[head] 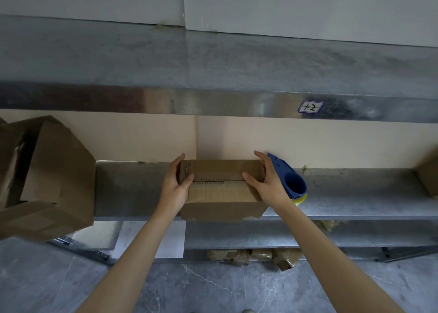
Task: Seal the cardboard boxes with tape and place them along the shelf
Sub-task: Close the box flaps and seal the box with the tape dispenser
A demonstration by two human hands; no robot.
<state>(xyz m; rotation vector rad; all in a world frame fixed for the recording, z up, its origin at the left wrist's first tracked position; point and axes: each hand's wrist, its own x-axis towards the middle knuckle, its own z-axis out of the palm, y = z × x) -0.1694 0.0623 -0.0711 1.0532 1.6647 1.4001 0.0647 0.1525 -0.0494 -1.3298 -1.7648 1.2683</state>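
The small brown cardboard box [220,195] sits at the front edge of the grey metal shelf [355,194], its top flaps folded shut and meeting in a ragged corrugated seam. My left grip [176,187] wraps its left end and my right grip [267,184] its right end, thumbs on top. A blue plastic tape dispenser [295,182] lies just beside my right grip. The larger brown cardboard box [59,170] at left gapes open; I cannot tell its contents.

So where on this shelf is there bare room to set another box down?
Two bare patches on the shelf: one between the large open box and the small box, one between the tape dispenser and the box at the far right. Crowded around the small box: left hand and right hand hold it, dispenser close beside.
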